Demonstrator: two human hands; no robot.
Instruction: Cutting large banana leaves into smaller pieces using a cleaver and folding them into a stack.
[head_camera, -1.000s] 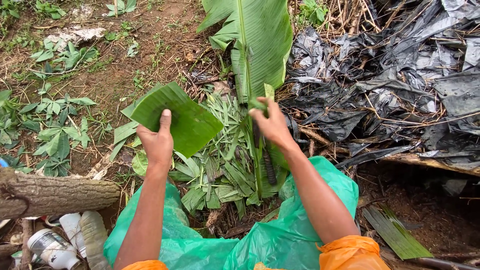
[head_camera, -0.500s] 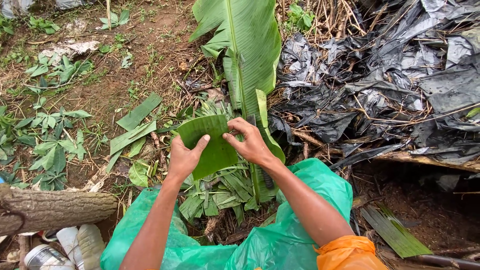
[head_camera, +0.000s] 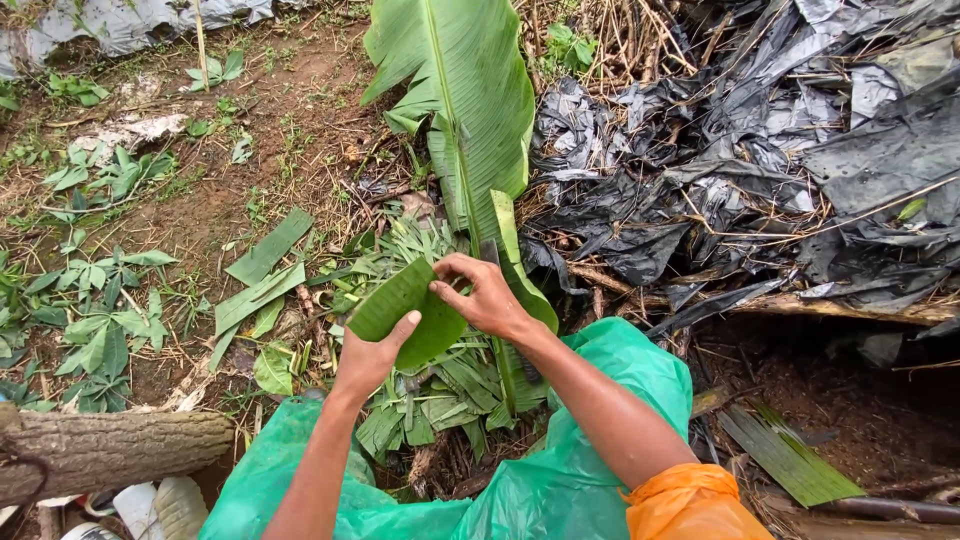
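Folded leaf piece (head_camera: 405, 310): held above the heap of cut leaf scraps (head_camera: 440, 385), centre of my view. My left hand (head_camera: 368, 358) clamps its near edge, thumb on top; my right hand (head_camera: 487, 297) pinches its right edge, fingers closed on the leaf. Far: whole banana leaf (head_camera: 462, 100). Right: crumpled black plastic sheeting (head_camera: 800, 160). Near left: log (head_camera: 110, 450). Near: green plastic cover (head_camera: 560, 480).

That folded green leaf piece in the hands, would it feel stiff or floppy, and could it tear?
The leaf piece likely feels floppy and light: it curves between the left hand and right hand without cracking. It probably tears easily along its veins, since narrow leaf strips lie torn on the ground. It looks smooth, perhaps slightly slippery.
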